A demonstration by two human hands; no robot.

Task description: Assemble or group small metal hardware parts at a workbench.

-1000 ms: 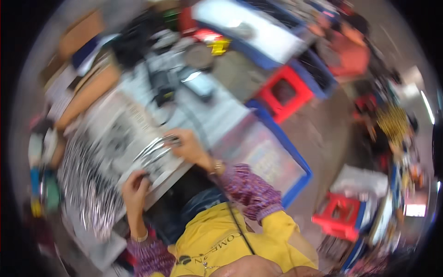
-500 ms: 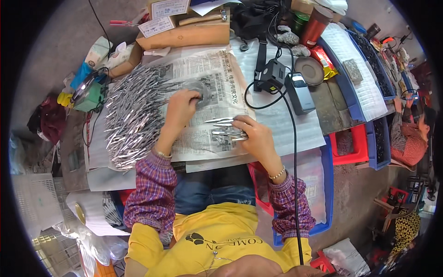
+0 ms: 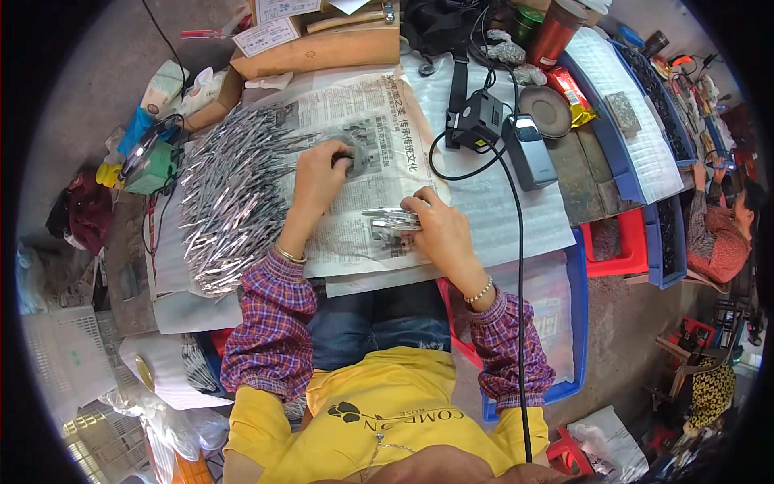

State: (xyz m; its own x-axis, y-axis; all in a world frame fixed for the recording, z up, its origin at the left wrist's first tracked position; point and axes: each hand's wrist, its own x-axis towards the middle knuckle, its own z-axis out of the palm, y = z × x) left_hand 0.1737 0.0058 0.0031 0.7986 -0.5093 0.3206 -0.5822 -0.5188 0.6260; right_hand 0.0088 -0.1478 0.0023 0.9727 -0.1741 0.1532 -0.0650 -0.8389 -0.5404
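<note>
My right hand [image 3: 443, 232] is closed round a small bundle of slim, shiny, pointed metal pieces [image 3: 392, 219], held over the newspaper [image 3: 343, 234]. Their tips point left. My left hand [image 3: 320, 179] is farther back, its fingers curled together beside a crumpled clear plastic wrap [image 3: 364, 158] on the paper. What those fingers hold, if anything, I cannot make out. To the left of that hand spreads a large heap of similar metal pieces [image 3: 230, 202], lying mostly lengthwise and overlapping.
A black boxy device [image 3: 481, 119] with a looped cable and a grey handheld device [image 3: 530, 153] stand right of the newspaper. Behind are a cardboard box [image 3: 314, 55] and a red canister [image 3: 556, 34]. A green box [image 3: 151, 168] sits at left; another person [image 3: 720, 234] works far right.
My right hand has shifted a little to the left, and the bundle in it looks tighter and less fanned. My left hand has moved slightly, staying by the plastic wrap.
</note>
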